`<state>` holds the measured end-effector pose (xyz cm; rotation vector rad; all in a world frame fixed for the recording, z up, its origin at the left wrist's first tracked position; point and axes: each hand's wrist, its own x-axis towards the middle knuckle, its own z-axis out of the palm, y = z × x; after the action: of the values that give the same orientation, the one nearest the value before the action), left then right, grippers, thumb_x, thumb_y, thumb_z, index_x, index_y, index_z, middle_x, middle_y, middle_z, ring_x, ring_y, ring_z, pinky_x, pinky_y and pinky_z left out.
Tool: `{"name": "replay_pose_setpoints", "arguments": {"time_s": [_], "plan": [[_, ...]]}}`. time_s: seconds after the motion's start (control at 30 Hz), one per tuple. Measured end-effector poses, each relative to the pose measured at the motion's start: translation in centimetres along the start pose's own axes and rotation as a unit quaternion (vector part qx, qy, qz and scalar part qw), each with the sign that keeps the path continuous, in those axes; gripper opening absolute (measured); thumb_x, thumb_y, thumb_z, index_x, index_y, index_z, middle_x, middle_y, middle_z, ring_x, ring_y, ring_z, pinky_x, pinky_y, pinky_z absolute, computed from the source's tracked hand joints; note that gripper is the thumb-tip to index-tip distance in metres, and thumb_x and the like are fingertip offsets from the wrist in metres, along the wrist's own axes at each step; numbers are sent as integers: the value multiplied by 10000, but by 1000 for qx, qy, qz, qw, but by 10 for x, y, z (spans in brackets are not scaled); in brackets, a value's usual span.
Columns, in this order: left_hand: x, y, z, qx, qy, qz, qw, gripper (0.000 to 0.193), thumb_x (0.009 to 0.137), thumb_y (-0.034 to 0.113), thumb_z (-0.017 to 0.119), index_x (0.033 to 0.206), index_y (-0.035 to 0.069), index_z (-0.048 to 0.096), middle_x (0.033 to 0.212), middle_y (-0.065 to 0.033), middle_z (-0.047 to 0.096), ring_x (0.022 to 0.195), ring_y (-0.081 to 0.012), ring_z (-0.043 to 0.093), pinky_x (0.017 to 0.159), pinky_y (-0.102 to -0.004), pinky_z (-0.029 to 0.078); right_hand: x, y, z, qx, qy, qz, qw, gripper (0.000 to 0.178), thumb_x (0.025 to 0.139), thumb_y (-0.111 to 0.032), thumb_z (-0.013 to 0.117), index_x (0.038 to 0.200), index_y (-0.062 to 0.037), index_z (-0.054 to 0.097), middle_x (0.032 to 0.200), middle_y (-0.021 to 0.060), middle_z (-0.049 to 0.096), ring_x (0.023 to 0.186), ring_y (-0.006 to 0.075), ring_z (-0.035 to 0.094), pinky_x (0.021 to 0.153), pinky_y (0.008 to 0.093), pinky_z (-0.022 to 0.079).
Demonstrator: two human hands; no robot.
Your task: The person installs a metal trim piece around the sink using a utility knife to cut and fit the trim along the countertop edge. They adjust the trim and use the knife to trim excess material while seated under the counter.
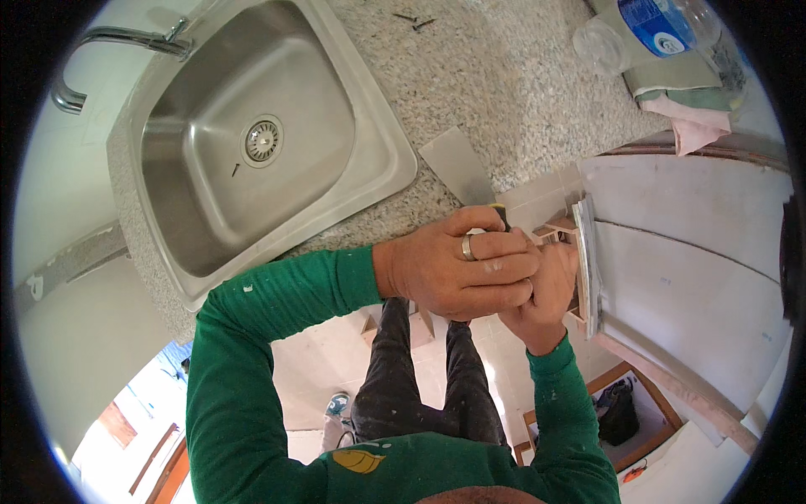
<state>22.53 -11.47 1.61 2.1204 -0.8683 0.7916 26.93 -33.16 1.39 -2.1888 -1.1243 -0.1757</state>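
A putty knife (458, 165) has its broad, flat metal blade over the edge of the speckled stone counter (537, 92). Its dark handle with a yellow band runs down into my two hands, which are pressed together in front of the counter. My right hand (552, 290) is closed in line with the handle. Over its fingers, my left hand (470, 265), wearing a ring, lies with fingers curled. Whatever the left fingertips pinch is hidden. Beside the left forearm is the stainless steel sink (382, 168).
A small screw (235, 170) lies in the sink, near the drain (262, 141). More screws (422, 24) rest on the counter's far part. A plastic bottle (646, 38) and cloths (693, 118) lie far right. Pale panels (680, 244) stand right; an open drawer-like box (642, 412) sits below them.
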Motion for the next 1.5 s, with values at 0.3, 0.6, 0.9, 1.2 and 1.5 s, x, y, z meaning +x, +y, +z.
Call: {"name": "replay_pose_setpoints", "arguments": {"time_s": [0.3, 0.6, 0.9, 1.2, 1.5], "plan": [[-2, 4, 1, 19, -64, 76, 995, 242, 883, 200, 775, 1110, 200, 692, 1247, -7, 697, 1141, -182, 690, 971, -435, 541, -15, -23, -31, 33, -30, 42, 998, 564, 654, -134, 845, 1184, 33, 746, 796, 80, 526, 728, 289, 524, 780, 443, 403], [5, -2, 2, -19, -55, -32, 998, 358, 921, 410, 716, 1092, 95, 708, 1057, -73, 688, 924, -257, 680, 914, -424, 538, -3, -46, -24, 52, -23, 37, 998, 409, 639, -116, 858, 1003, -34, 689, 775, 74, 514, 701, 286, 531, 718, 445, 373], [-18, -7, 7, -65, -105, -54, 991, 601, 1001, 625, 540, 978, 52, 720, 741, -68, 602, 675, -285, 604, 662, -405, 490, -18, -73, -2, 96, 39, 113, 988, 482, 707, -131, 850, 1157, -37, 702, 836, 73, 555, 743, 283, 543, 737, 439, 383], [-15, -3, 1, -134, -76, -90, 984, 577, 991, 526, 501, 901, -2, 714, 735, -107, 605, 682, -340, 606, 679, -457, 512, -18, -99, 8, 106, 59, 174, 977, 454, 743, -132, 835, 1163, -35, 692, 899, 99, 593, 801, 295, 578, 765, 444, 403], [-8, -20, 8, -80, -94, -79, 989, 516, 968, 482, 523, 949, 2, 713, 745, -115, 614, 677, -356, 602, 682, -446, 505, -12, -70, 6, 124, 54, 162, 977, 444, 751, -112, 824, 1168, -56, 683, 891, 90, 567, 821, 298, 558, 784, 449, 391]]}}
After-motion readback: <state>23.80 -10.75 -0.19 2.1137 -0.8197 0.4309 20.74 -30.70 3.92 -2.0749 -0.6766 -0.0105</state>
